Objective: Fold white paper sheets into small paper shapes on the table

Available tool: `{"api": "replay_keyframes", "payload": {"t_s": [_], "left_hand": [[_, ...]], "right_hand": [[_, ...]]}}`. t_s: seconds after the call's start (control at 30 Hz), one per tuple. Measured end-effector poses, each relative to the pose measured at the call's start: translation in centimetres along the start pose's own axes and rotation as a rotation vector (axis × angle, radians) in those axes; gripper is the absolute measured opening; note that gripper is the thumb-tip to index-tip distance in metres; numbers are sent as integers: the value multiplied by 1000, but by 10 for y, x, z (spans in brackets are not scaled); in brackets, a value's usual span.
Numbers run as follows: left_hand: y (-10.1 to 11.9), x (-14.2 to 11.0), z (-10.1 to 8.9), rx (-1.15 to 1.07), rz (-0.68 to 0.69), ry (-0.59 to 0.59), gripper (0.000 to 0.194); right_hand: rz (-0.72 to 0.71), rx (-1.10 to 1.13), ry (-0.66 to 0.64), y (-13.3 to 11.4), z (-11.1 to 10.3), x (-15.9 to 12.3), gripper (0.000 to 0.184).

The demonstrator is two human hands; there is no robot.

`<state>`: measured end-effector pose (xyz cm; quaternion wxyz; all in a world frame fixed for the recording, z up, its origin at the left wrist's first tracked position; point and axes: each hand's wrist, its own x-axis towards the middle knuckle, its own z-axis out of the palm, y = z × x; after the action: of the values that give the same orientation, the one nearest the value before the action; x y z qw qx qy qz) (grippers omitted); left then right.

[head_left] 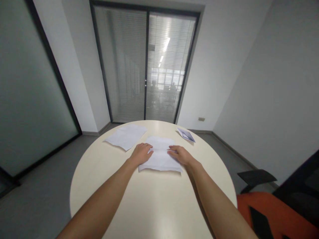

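A white sheet of paper (163, 161) with a crosswise crease lies in front of me on the round table (152, 199). My left hand (142, 153) rests flat on its left edge, fingers stretched and thumb apart. On the right edge is my right hand (181, 154), its thumb and forefinger drawn close together at the level of the crease. A thin dark sliver shows between those fingertips, too small to name. The sheet's near edge lifts slightly off the table.
Another white sheet (127, 135) lies at the back left of the table. A folded printed card (186, 135) stands partly raised at the back right. An orange chair (271, 212) with a black armrest (258, 176) is close by on the right. Beyond the table is a glass door (146, 66).
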<state>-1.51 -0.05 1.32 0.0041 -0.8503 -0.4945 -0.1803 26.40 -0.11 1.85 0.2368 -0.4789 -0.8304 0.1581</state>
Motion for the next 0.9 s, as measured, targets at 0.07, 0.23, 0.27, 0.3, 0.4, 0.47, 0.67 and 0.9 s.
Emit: {"api": "replay_keyframes", "payload": {"t_s": [0.07, 0.23, 0.27, 0.3, 0.4, 0.47, 0.67, 0.9], "left_hand": [[-1, 1, 0, 2, -10, 7, 31], [-3, 2, -2, -29, -105, 17, 29], [-4, 2, -3, -41, -126, 24, 28], [-4, 2, -3, -53, -145, 32, 28], [-4, 2, -4, -77, -192, 74, 27], [-5, 3, -5, -84, -211, 119, 27], [-8, 5, -4, -104, -179, 277, 27], [-2, 6, -10, -115, -82, 476, 23]], "right_hand": [[29, 13, 25, 1, -1, -1, 44], [76, 27, 63, -1, -7, -3, 36], [79, 34, 77, -1, -8, -3, 34], [88, 38, 92, 1, -8, -4, 33], [156, 33, 133, 8, -8, -5, 40], [181, 29, 161, 13, -9, -5, 44], [174, 71, 284, 18, -11, -2, 26], [241, 589, 394, 22, -3, 4, 34]]}}
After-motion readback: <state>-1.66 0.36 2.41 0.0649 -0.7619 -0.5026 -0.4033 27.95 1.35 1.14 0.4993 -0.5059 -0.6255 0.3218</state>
